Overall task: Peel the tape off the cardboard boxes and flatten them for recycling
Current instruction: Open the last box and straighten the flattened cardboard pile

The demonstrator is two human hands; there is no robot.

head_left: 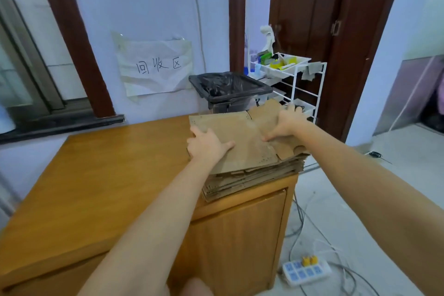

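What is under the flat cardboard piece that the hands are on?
Under the top cardboard piece lies a stack of flattened cardboard on the wooden cabinet. Only the stack's edges show; its faces are covered.

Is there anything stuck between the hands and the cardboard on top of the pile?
No. Both the left hand and the right hand lie directly on the top cardboard sheet of the flattened stack on the wooden cabinet. Nothing visible sits between.
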